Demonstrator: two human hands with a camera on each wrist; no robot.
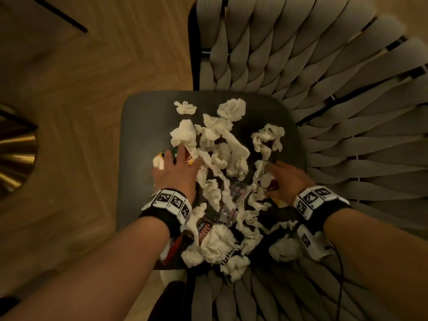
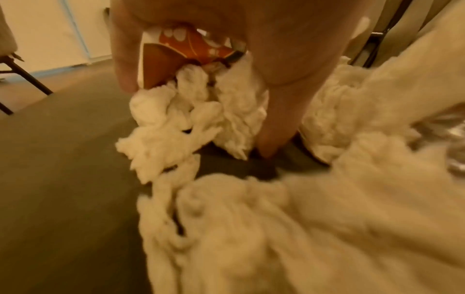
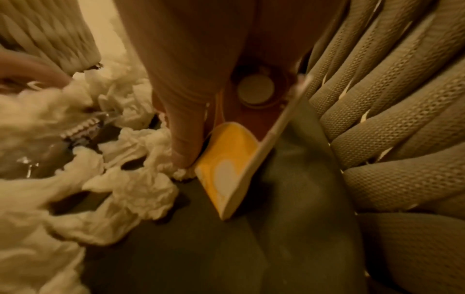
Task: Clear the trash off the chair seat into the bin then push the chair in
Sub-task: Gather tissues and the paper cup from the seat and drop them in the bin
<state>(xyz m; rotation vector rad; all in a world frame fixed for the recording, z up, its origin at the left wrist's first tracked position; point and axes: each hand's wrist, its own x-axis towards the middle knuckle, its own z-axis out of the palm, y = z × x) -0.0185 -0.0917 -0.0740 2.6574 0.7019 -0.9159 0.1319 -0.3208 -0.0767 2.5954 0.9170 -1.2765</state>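
From the head view, the left hand (image 1: 177,169) lies with fingers spread over a red-and-white carton (image 1: 188,156) near the left edge of the dark chair seat (image 1: 139,126). The right hand (image 1: 288,179) curls over trash near the seat's right edge. Crumpled white tissues (image 1: 231,110) and clear wrappers (image 1: 232,205) cover the seat from back to front; the left strip of the seat is bare. The woven chair back (image 1: 301,54) wraps the rear and right side.

In the left wrist view, thumb and fingers (image 2: 281,111) of the left hand (image 2: 226,29) form a grip clamped on the orange carton (image 2: 176,57) and a tissue wad (image 2: 191,119).

In the right wrist view, the right hand (image 3: 201,59) pinches a yellow-and-red carton (image 3: 226,169), thumb (image 3: 186,139) pressing its face, just beside the woven back (image 3: 390,119).
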